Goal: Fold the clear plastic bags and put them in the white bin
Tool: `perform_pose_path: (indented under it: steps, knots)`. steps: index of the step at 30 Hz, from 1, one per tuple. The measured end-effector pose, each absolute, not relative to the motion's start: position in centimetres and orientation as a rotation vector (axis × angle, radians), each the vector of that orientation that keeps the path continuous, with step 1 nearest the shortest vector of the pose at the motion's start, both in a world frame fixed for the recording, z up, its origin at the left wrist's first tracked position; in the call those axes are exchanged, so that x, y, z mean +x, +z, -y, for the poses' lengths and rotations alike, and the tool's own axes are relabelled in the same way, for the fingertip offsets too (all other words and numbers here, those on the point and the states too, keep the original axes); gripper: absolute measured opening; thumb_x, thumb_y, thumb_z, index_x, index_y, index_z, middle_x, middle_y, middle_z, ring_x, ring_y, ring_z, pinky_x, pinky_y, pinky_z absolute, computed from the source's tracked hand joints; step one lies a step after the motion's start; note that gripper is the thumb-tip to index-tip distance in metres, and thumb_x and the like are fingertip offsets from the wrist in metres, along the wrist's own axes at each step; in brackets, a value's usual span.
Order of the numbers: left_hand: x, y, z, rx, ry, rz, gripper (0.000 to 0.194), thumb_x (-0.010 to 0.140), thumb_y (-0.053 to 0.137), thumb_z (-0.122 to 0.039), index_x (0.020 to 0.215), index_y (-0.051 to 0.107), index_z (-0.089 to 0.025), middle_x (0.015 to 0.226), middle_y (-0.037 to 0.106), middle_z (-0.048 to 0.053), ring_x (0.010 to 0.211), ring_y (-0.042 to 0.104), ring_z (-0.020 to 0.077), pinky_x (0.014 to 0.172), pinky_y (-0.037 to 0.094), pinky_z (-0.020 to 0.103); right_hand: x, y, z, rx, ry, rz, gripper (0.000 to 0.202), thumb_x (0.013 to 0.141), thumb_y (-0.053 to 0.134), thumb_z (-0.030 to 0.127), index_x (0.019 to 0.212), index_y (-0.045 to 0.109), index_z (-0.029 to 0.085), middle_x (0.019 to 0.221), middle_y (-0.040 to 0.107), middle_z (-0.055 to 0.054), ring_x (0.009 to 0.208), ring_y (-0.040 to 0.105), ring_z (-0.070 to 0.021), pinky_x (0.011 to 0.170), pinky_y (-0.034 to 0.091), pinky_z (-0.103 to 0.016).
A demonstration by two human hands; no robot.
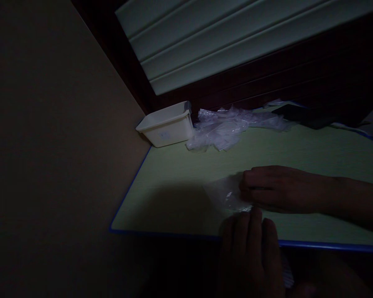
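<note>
A small clear plastic bag (225, 194) lies flat on the pale green table (174, 182) near its front edge. My right hand (279, 188) reaches in from the right, and its curled fingers rest on the bag's right side. From below, my left hand (251, 244) comes over the table's blue front edge. Its fingertips press on the bag's near edge. The room is dark, so the finger grip is hard to make out.
A white plastic bin (168, 124) stands at the table's far left corner, against the wall. Beside it lies a heap of several crumpled clear plastic bags (226, 126). Dark objects (311, 116) sit at the far right. A slatted blind hangs behind.
</note>
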State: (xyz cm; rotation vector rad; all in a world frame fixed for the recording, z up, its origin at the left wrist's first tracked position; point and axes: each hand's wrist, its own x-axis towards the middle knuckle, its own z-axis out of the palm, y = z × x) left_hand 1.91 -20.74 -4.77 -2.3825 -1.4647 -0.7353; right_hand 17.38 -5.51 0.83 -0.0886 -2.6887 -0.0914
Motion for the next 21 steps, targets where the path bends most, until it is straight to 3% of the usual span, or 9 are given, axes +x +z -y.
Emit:
perform_pose_path:
  steps: [9,15,21]
  knots:
    - [1.9,-5.0,20.8,-2.358,-0.885,1.446,0.064,0.082,0.056,-0.06,0.124,0.059,-0.011,0.132,0.059,0.014,0.122,0.054,0.0321,0.098,0.052,0.048,17.4,0.1,5.5,-0.137,0.179,2.717,0.02,0.097,0.046,0.02,0.103,0.064,0.015,0.095,0.062,-0.009,0.084,0.059,-0.0157,0.07,0.049,-0.026]
    - [1.8,-5.6,21.4,-2.286,-1.033,1.536,0.061,0.075,0.067,-0.057,0.116,0.06,-0.013,0.122,0.062,0.016,0.118,0.057,0.0333,0.092,0.058,0.047,17.4,0.4,5.6,-0.193,0.363,2.755,0.022,0.095,0.05,0.025,0.11,0.063,0.014,0.1,0.064,-0.01,0.091,0.062,-0.0176,0.078,0.051,-0.028]
    - [1.6,-5.7,21.2,-2.315,-1.055,1.515,0.05,0.084,0.059,-0.049,0.117,0.058,-0.011,0.119,0.062,0.018,0.117,0.058,0.0321,0.089,0.058,0.047,17.8,1.3,5.8,-0.206,0.514,2.696,0.03,0.09,0.058,0.031,0.115,0.061,0.015,0.101,0.066,-0.011,0.09,0.065,-0.0188,0.077,0.052,-0.028]
